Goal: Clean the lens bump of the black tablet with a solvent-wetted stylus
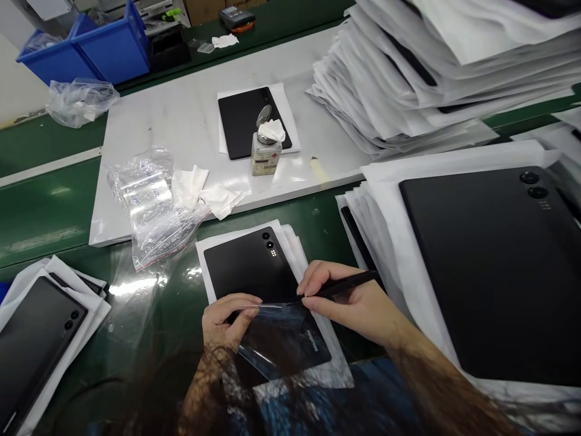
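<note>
A black tablet [249, 266] lies face down on white paper sheets, its twin camera lenses pointing away from me. A clear plastic film [276, 327] lifts off its lower half. My left hand [227, 321] pinches the film's edge between thumb and fingers. My right hand [349, 300] grips a slim black pen-like tool [349, 284], its tip at the film's edge beside my left fingers. Strands of hair hang across the lower view and partly hide the tablet's near end.
A tall stack of paper-wrapped tablets [408, 79] rises at the back right, and a large tablet [494, 272] lies on paper to my right. Another tablet [36, 345] sits at the left. A white board [181, 133] holds a solvent bottle [264, 154], wipes and plastic bags.
</note>
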Demonstrator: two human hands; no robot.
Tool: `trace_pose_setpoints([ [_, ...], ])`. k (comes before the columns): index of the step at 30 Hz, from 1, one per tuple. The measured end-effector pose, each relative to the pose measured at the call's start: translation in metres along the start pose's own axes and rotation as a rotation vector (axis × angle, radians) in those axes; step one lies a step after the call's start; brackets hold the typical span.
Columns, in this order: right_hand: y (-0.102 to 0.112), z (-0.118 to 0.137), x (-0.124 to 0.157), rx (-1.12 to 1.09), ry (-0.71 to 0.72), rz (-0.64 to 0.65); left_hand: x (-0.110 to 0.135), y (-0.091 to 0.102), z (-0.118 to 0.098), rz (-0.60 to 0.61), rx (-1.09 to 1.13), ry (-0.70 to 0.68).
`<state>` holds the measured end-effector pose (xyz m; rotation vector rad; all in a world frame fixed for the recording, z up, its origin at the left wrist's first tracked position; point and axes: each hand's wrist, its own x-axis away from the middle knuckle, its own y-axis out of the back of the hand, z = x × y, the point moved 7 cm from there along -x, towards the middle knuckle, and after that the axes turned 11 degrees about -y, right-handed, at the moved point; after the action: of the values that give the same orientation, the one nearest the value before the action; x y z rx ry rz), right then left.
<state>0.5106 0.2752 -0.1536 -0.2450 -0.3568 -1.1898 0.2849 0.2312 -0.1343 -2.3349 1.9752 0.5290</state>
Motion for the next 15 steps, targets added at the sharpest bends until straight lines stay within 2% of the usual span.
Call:
trace_pose_setpoints([
  [5, 0.001, 0.002, 0.003, -0.067, 0.051, 0.002, 0.001, 0.000, 0.000, -0.013, -0.006, 0.010],
  [10, 0.000, 0.003, 0.012, -0.156, 0.210, 0.000, 0.002, 0.002, 0.003, -0.050, -0.022, 0.037],
  [12, 0.001, -0.002, 0.005, -0.275, 0.248, -0.065, 0.003, 0.003, 0.004, -0.060, -0.028, 0.042],
  [15, 0.005, -0.022, -0.020, -0.545, 0.210, -0.302, 0.003, 0.002, 0.004, -0.054, -0.050, 0.026],
])
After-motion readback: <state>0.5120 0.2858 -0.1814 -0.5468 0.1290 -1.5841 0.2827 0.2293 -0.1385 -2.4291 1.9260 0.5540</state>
